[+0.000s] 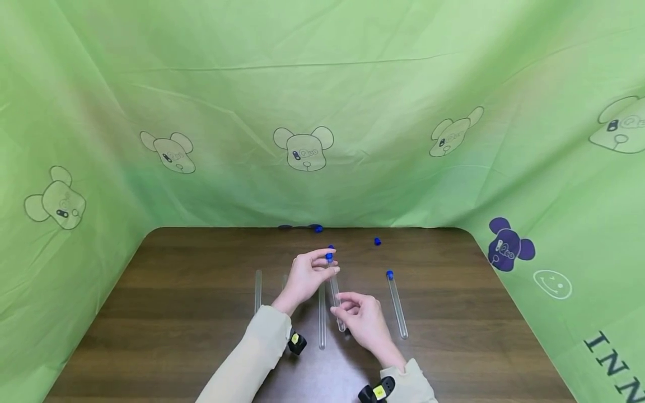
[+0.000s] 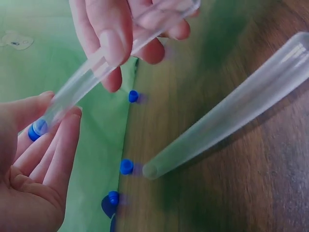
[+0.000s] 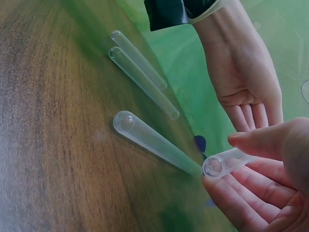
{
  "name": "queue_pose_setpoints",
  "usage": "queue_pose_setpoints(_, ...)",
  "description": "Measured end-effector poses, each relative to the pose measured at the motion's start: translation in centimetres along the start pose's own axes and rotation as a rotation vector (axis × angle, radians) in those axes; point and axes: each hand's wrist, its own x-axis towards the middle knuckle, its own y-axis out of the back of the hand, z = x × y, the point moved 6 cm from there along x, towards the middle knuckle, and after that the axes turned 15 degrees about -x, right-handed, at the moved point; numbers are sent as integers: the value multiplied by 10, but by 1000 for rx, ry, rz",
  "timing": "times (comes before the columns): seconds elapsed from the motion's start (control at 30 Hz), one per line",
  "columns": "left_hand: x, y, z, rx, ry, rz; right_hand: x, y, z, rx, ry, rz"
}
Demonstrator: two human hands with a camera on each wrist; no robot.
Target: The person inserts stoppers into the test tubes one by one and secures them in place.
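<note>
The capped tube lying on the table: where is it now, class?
In the head view, the capped tube lies to the right of the right hand, with a loose blue cap farther back on the table.

The place was a cloth-walled booth, its wider setting hidden: green sheeting printed with bear heads hung beyond the left hand and right hand and to either side, and a wood-grain table lay beneath them. Clear tubes around them hinted at a lab.
</note>
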Motion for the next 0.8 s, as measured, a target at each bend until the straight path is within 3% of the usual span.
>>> queue_pose_setpoints(0.47, 0, 0, -2, -14, -29, 39, 3, 0, 2, -16, -9, -7)
queue_pose_setpoints(0.8, -4, 1, -6, 14, -17, 24, -1, -7, 7, 43, -40, -48)
